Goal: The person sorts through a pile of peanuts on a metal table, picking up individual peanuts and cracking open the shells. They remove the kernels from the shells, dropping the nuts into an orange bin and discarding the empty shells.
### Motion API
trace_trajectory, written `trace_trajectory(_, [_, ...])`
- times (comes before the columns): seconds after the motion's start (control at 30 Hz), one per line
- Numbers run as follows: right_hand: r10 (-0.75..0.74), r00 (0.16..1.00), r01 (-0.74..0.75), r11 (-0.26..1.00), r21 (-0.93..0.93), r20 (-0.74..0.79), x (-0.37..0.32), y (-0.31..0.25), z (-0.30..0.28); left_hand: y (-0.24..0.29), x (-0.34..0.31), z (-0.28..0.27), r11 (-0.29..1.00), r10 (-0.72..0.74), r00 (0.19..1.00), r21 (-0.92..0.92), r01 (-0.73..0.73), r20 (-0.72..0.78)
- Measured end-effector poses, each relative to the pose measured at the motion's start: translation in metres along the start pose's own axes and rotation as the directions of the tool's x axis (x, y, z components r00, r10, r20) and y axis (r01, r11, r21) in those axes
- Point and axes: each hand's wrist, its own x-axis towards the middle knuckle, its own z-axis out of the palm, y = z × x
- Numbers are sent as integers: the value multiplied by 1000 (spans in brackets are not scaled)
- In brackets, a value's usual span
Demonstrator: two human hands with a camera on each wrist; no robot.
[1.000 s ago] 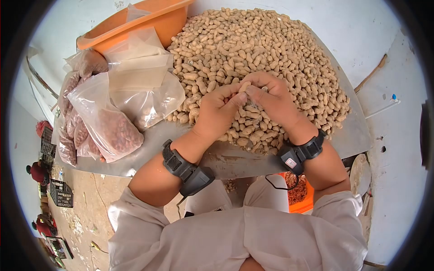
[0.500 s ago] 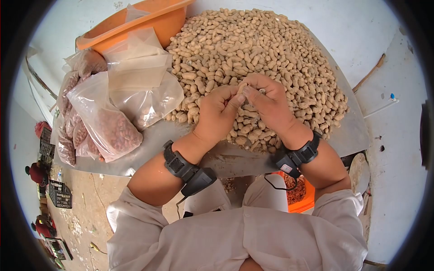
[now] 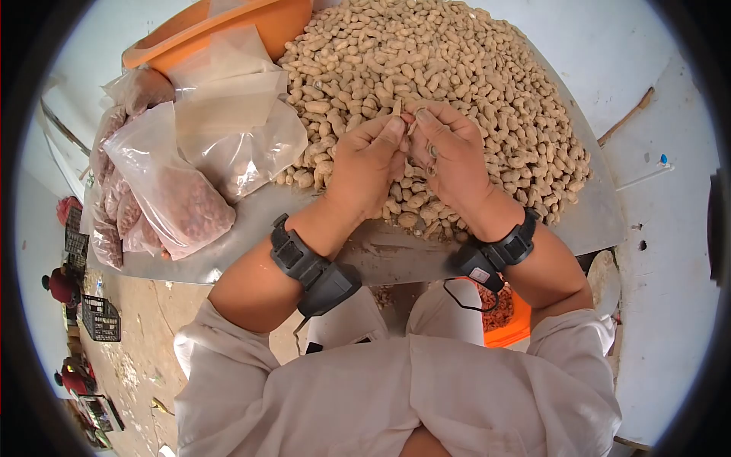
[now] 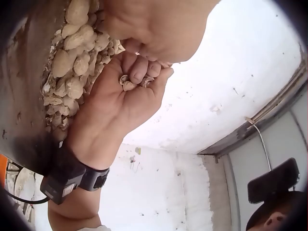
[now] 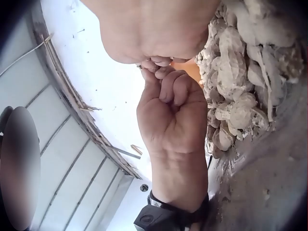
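Both hands meet over the near part of a big heap of unshelled peanuts (image 3: 426, 68). My left hand (image 3: 365, 164) pinches a piece of peanut shell (image 3: 397, 108) between thumb and forefinger; its other fingers are curled into the palm. Beside it, my right hand (image 3: 457, 152) has its thumb and forefinger tips at the left fingertips. Broken shell bits (image 4: 127, 84) are held in the right hand's curled fingers, as the left wrist view shows. A reddish kernel (image 3: 408, 118) peeks out between the two hands, partly hidden by the fingertips.
Clear bags of red peanut kernels (image 3: 202, 217) lie on the metal table (image 3: 259, 244) at left, near flat plastic bags (image 3: 228, 99). Behind them stands an orange basin (image 3: 259, 30). An orange container (image 3: 518, 316) with reddish contents sits below the table edge. People and black crates (image 3: 100, 318) are far left.
The peanut pinched between both hands' fingertips has come apart, and a shell piece now stands up from the left fingers. The right hand has turned, with its fingers more curled around shell bits.
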Motion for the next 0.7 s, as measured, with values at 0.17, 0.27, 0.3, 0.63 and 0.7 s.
trace_trajectory(0.17, [19, 999, -18, 999, -50, 26, 3, 3, -5, -2, 4, -7, 982, -107, 994, -152, 110, 28])
trace_trajectory(0.27, [36, 999, -33, 995, -99, 30, 2, 2, -7, 1, 3, -4, 954, -161, 987, -256, 158, 10])
trace_trajectory(0.3, [40, 998, -35, 992, -123, 38, 3, 1, -7, 1, 4, -6, 944, -174, 985, -282, 171, 14])
trace_trajectory(0.63, [-324, 868, 493, 481, -725, 376, 0, -13, -4, 1, 6, -12, 807, -259, 961, -525, 271, 97])
trace_trajectory(0.7, [-300, 862, 506, 455, -733, 408, 0, -13, -5, 0, 7, -14, 783, -266, 956, -551, 288, 121])
